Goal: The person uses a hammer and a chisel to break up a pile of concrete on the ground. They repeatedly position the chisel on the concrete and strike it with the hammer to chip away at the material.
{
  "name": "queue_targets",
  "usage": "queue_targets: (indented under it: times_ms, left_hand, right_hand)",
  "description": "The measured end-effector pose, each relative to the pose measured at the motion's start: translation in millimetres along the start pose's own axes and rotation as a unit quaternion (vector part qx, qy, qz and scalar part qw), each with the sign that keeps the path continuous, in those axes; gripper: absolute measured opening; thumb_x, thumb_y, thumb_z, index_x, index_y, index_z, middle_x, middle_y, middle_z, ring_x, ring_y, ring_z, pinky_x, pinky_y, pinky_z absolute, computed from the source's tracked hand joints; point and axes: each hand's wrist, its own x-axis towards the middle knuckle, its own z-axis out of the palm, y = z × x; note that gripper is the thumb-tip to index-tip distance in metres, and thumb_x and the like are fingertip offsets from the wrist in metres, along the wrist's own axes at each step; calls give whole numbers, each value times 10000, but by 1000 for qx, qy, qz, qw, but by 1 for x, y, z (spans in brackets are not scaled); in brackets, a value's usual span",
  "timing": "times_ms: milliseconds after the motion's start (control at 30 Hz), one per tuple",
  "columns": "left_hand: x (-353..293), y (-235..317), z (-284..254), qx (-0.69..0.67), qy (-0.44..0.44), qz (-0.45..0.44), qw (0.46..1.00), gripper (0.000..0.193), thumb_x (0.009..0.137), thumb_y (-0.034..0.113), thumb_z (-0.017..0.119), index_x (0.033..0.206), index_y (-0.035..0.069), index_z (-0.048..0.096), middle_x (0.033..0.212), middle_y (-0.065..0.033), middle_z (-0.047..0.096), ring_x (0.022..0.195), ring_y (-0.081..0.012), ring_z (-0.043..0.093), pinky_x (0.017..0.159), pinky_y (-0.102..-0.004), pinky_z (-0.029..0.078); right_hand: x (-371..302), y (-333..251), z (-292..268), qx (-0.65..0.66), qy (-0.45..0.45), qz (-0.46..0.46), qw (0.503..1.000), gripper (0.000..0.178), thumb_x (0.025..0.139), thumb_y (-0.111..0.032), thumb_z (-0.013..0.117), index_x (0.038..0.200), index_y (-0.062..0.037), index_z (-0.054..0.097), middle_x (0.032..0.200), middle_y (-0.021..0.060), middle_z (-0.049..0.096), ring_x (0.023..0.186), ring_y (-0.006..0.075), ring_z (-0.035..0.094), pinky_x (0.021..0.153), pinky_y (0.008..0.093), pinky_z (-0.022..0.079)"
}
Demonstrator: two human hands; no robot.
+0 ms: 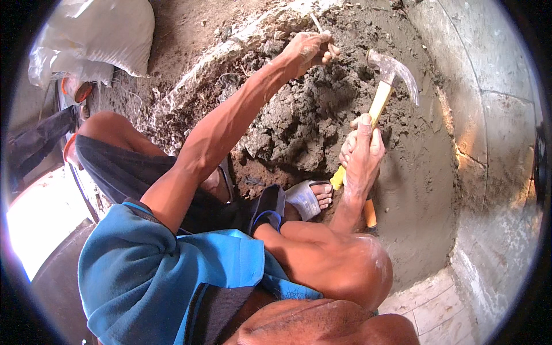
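Observation:
My right hand (363, 150) is wrapped round the yellow handle of a claw hammer (381, 99), held up with its dusty metal head away from me. The yellow butt of the handle shows below the fist. Farther forward, my left hand (310, 49) is closed on a thin pale rod (316, 23) that sticks out beyond the fingers; its exact kind I cannot make out. Both hands are above a rough heap of wet grey mortar (299, 121). Partly behind my right forearm lies a tool with an orange handle (370, 213).
Smoothed wet mortar (414, 190) runs along a grey wall (506, 132) on the right. Pale tiles (443, 310) lie at the lower right. A white sack (109, 34) is at the upper left. My sandalled foot (310, 198) rests beside the heap; another person's leg (43, 141) shows at left.

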Motion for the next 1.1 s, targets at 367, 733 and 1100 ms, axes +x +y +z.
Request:
queue_targets:
  times_ms: [367,733,1100]
  left_hand:
    - [27,26,7,-131,10,-38,991,147,997,189,510,917,83,572,714,-8,645,566,-76,578,499,-223,513]
    - [21,32,-7,-165,13,-74,983,136,1002,178,502,957,60,554,775,-40,646,642,-108,612,564,-262,540]
    - [31,20,-27,-125,28,-33,991,164,1003,172,501,942,42,579,718,-14,619,576,-93,563,539,-241,513]
  right_hand:
    - [-9,-16,24,117,59,-262,956,367,1031,-406,414,936,-57,480,606,-48,349,445,31,304,379,188,258]
    - [14,58,72,-36,34,-274,960,330,1033,-327,417,884,-42,491,622,-14,393,480,61,403,386,241,337]
    - [17,83,90,-183,54,-196,962,400,1012,-321,483,885,54,539,652,132,507,571,246,485,538,405,398]
